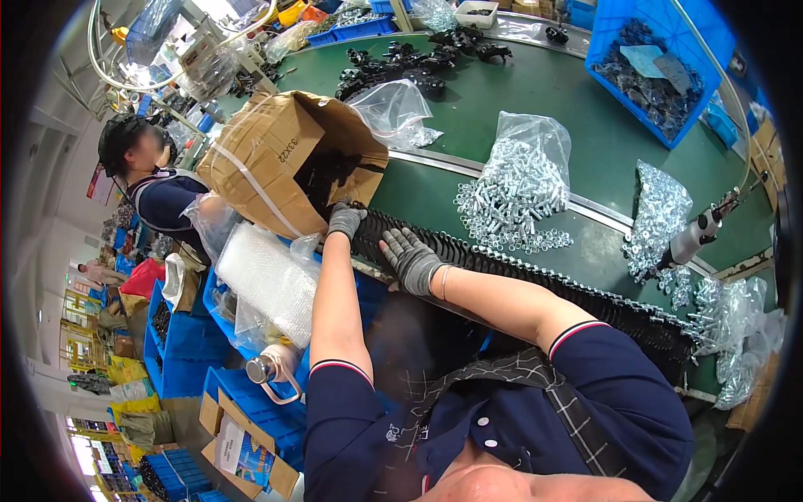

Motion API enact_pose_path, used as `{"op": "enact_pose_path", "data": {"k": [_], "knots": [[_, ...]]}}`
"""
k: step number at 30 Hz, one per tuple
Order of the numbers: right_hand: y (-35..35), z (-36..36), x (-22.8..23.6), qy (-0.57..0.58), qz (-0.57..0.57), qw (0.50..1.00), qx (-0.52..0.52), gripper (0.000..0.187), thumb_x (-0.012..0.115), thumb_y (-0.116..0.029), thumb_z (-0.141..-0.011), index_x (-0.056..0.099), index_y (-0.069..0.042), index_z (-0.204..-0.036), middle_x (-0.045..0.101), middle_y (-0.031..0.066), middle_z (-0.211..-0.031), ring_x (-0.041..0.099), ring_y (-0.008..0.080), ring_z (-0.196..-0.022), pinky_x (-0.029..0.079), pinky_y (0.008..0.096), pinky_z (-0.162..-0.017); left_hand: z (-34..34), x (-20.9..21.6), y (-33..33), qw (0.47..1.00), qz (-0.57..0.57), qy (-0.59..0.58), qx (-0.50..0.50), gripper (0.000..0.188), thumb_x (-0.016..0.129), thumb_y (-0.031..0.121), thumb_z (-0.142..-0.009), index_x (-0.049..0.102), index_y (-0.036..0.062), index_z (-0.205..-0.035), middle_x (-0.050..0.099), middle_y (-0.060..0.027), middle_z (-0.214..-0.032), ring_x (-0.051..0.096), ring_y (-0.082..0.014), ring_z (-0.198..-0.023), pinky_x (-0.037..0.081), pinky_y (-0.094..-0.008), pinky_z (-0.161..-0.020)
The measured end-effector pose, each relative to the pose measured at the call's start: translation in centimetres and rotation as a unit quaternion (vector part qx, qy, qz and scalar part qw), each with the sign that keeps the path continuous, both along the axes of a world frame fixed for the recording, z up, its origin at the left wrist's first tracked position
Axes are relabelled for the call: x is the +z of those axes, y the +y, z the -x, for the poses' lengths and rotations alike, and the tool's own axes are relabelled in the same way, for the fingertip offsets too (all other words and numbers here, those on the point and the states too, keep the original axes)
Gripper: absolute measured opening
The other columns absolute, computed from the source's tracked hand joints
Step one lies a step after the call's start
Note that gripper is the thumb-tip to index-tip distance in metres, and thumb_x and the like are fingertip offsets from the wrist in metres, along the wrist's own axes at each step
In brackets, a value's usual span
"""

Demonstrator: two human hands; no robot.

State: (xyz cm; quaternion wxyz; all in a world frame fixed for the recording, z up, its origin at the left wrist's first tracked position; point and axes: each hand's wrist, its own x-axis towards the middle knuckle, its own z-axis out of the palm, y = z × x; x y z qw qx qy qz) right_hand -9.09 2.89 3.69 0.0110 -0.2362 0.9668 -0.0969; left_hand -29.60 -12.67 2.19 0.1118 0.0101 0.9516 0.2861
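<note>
Along bench (485,92): black-part row (456,249), long axis left-right.

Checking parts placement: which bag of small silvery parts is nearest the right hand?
The leftmost such bag, its pieces spilled toward the right hand; the other bags lie farther right.

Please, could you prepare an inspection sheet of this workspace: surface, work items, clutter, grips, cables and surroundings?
Surface: green tabletop, crossed by a metal rail.
Work items: row of black parts along the near edge; cardboard box with dark contents, its opening toward the table.
Clutter: clear bag with silver metal pieces spilled out; blue crate at upper right.
Grips: left grip, gloved, by the box and the row's end, hold unclear; right grip, gloved, spread on the row.
Cables: pale cable looping at upper left.
Surroundings: co-worker at left; bottle below the bubble wrap.
</note>
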Motion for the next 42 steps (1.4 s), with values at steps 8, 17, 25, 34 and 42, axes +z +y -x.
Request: {"op": "enact_pose_path", "data": {"k": [8, 17, 25, 34, 42], "knots": [[2.4, -4.9, 0.0, -0.01, -0.009, 0.999, -0.029, 0.1, 0.057, -0.062, -0.079, 0.023, 0.003, -0.147, 0.024, 0.0232, -0.153, 0.018, 0.0366, -0.144, 0.008, 0.0485, -0.117, -4.9, 1.2, -0.5, 0.961, 0.124, 0.248, -0.008, 0.057, 0.07, 0.021, -0.079, 0.051, 0.0039, -0.13, 0.058, -0.0188, -0.126, 0.054, -0.0362, -0.118, 0.042, -0.0399, -0.101], [2.5, -4.0, -1.2, 0.004, 0.023, 0.999, -0.039, 0.1, 0.054, -0.063, -0.081, 0.021, 0.003, -0.147, 0.018, 0.023, -0.155, 0.013, 0.0364, -0.145, 0.006, 0.0485, -0.118, -16.4, 1.6, 1.7, 0.925, -0.061, 0.329, -0.178, 0.04, 0.06, 0.007, -0.084, 0.056, 0.0042, -0.124, 0.057, -0.016, -0.124, 0.054, -0.0327, -0.116, 0.043, -0.0392, -0.1], [3.2, -6.7, -0.1, -0.016, -0.012, 0.999, -0.032, 0.1, 0.055, -0.062, -0.081, 0.021, 0.003, -0.148, 0.018, 0.0233, -0.155, 0.012, 0.0357, -0.145, 0.005, 0.0476, -0.118, -20.4, -0.1, 1.3, 0.886, 0.009, 0.413, -0.212, 0.045, 0.058, 0.009, -0.084, 0.054, 0.0059, -0.129, 0.053, -0.0149, -0.131, 0.05, -0.0305, -0.122, 0.038, -0.042, -0.105], [2.6, -4.9, 0.1, 0.011, -0.012, 1.0, 0.001, 0.098, 0.057, -0.061, -0.081, 0.022, 0.003, -0.147, 0.02, 0.0232, -0.154, 0.013, 0.0347, -0.145, 0.006, 0.0481, -0.118, -19.0, -2.0, 0.8, 0.888, 0.122, 0.377, -0.233, 0.047, 0.052, 0.019, -0.088, 0.05, 0.0087, -0.134, 0.048, -0.0108, -0.139, 0.041, -0.0267, -0.132, 0.025, -0.0438, -0.113], [5.3, -5.6, -1.6, 0.047, 0.026, 0.998, -0.035, 0.096, 0.057, -0.06, -0.08, 0.026, 0.004, -0.146, 0.024, 0.024, -0.153, 0.017, 0.0358, -0.144, 0.008, 0.046, -0.118, -19.5, -1.3, 1.7, 0.873, 0.054, 0.398, -0.278, 0.045, 0.053, 0.018, -0.088, 0.052, 0.0083, -0.132, 0.05, -0.0103, -0.138, 0.043, -0.0268, -0.13, 0.027, -0.0434, -0.112]]}}
